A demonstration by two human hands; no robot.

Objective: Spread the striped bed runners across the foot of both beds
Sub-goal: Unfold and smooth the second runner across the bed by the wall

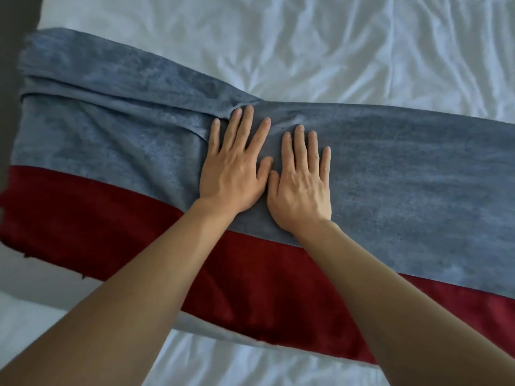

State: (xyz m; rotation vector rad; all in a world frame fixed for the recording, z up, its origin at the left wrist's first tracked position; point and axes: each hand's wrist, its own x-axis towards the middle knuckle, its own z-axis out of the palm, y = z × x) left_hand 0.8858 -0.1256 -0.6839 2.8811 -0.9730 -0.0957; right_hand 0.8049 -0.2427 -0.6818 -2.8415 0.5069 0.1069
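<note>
— Where does the bed runner (404, 168) lie?

— Flat across the white sheet (334, 45) of the bed, running from the left edge to the right, slanting nearer toward the right. Its wide blue-grey band is on the far side, its dark red band on the near side.

— And the hands?

— Both press palm-down on the blue-grey band, side by side near the middle, thumbs almost touching. The left hand (232, 168) has straight, spread fingers reaching a fold that gathers at the far edge; the right hand (302, 182) lies flat too, fingers straight. Neither grips anything.

— Any label or writing?

— None that can be read on the cloth or sheet.
</note>
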